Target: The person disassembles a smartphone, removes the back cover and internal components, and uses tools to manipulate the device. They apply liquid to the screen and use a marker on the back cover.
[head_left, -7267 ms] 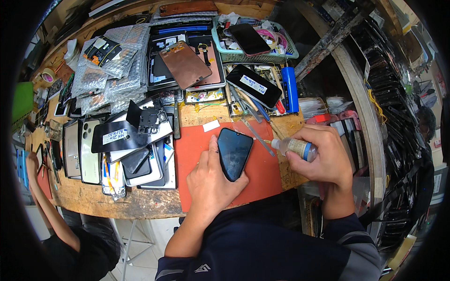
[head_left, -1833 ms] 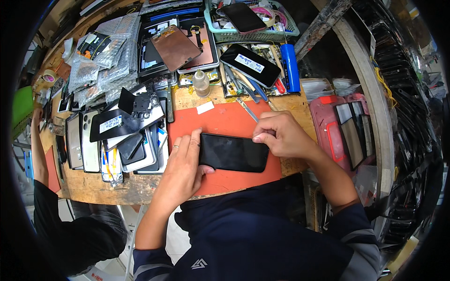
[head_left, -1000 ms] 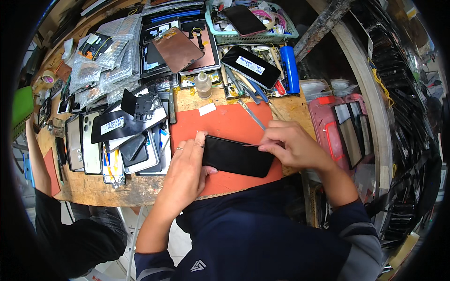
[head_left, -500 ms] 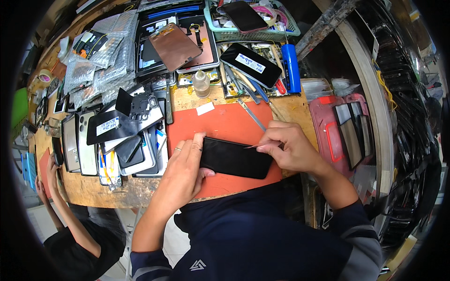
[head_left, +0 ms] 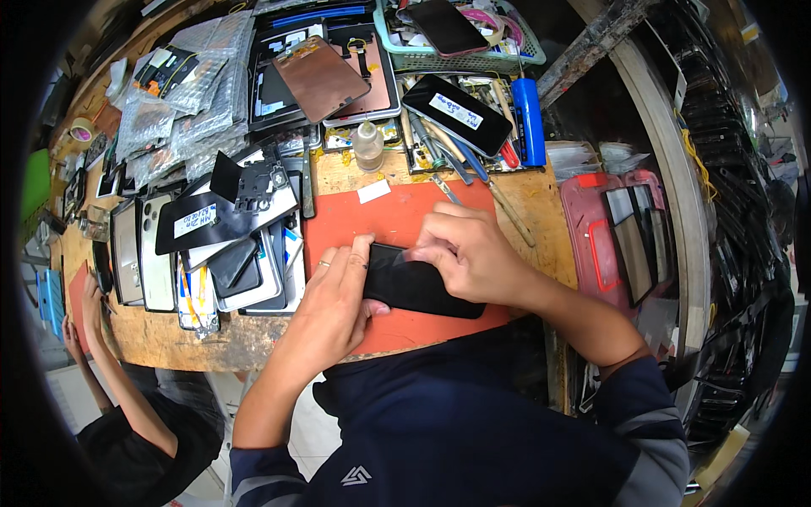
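A black smartphone (head_left: 405,283) lies face up on an orange-red work mat (head_left: 435,203). My left hand (head_left: 336,287) grips its left end, fingertips at the upper left corner and thumb at the lower edge. Over the phone's upper middle, my right hand (head_left: 456,253) pinches a thin, see-through sliver (head_left: 411,253) by its end; its exact kind I cannot make out. The sliver's tip meets the phone near the upper edge. My right hand hides much of the phone's right part. A small white label (head_left: 372,192) rests on the mat above the phone.
Stacked phones and parts (head_left: 228,228) crowd the left. Behind the mat stand a dropper bottle (head_left: 367,148), another phone (head_left: 457,114), several hand tools (head_left: 511,211) and a blue cylinder (head_left: 528,122). A pink case (head_left: 591,228) sits right. A co-worker's hands (head_left: 90,308) are far left.
My right hand has moved left along the phone's upper edge with the sliver, from the right end to the upper middle. My left hand keeps its hold on the phone.
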The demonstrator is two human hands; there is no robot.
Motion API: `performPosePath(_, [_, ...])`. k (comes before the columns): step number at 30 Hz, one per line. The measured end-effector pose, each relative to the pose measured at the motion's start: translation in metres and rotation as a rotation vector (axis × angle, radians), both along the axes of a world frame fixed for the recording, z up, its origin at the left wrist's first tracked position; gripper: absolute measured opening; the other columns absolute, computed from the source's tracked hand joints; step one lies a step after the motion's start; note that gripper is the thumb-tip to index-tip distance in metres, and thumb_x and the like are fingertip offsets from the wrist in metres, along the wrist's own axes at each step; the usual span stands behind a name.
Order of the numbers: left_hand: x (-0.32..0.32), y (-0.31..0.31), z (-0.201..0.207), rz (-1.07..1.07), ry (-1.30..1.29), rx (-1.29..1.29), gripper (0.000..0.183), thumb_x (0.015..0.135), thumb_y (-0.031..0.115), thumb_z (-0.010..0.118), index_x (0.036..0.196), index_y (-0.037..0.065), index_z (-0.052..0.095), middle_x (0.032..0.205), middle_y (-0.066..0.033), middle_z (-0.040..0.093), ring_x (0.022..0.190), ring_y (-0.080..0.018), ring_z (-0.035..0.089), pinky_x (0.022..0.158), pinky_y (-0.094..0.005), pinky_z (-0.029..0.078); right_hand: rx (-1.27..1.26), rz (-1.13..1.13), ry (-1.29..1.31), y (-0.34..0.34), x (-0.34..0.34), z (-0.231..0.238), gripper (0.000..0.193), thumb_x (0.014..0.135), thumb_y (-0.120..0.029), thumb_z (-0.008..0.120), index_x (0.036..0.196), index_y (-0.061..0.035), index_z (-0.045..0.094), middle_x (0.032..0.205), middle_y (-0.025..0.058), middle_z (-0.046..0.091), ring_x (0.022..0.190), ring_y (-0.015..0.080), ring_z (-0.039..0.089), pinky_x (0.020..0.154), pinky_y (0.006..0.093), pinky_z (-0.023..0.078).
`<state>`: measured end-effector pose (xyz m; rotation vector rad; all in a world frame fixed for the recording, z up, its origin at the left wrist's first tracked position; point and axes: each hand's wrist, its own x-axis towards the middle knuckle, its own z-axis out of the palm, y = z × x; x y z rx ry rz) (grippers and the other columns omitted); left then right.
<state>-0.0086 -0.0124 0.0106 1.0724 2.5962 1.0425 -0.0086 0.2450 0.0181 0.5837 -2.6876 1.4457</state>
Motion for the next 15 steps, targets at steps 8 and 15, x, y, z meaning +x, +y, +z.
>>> performPosePath(8, [0.000,-0.001,-0.007,-0.008,0.037,0.079,0.092,0.086,0.011,0.086,0.159,-0.015,0.035,0.133,-0.0314,0.061,0.121,-0.0496,0.059,0.107,-0.0528,0.048,-0.050,0.057,-0.004,-0.037,-0.030,-0.005,0.016,0.092,-0.005,0.076,0.084,-0.0001,0.063,0.082,0.0188,0.063,0.078,0.0401,0.064,0.071,0.0512,0.049])
performPosePath(15, [0.007,-0.002,-0.007,0.052,-0.048,0.102,0.091,0.085,0.013,0.089,0.159,-0.010,0.039,0.142,-0.0326,0.061,0.128,-0.0517,0.059,0.111,-0.0524,0.048,-0.050,0.142,-0.165,-0.029,-0.033,0.008,0.016,0.093,-0.008,0.078,0.086,0.0005,0.066,0.082,0.0171,0.067,0.075,0.0349,0.066,0.070,0.0470,0.050])
